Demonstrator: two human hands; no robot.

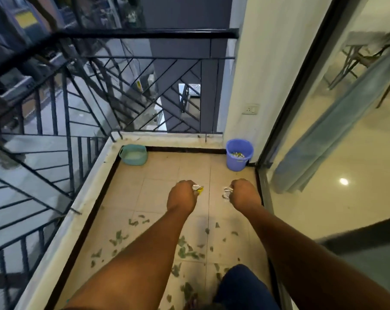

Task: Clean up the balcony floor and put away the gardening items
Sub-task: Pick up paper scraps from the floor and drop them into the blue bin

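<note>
From the head camera I looked down at both my arms stretched out over the balcony floor [162,175]. My left hand [182,196] was clenched around a crumpled scrap of white and yellow paper [198,189], which poked out on the thumb side of my fist. My right hand [245,193] gripped a crumpled white paper wad [227,192] the same way, its edge sticking out toward the left hand. The two fists hung side by side above the tiles, apart from each other. Torn green leaf bits [185,251] lay scattered on the tiles beneath my forearms. Ahead, a purple bucket [239,154] with small bits of litter inside stood in the far right corner beside the wall, and a teal basket [133,154] sat in the far left corner against the railing [131,86]. To my right ran the glass sliding door [323,135].
</note>
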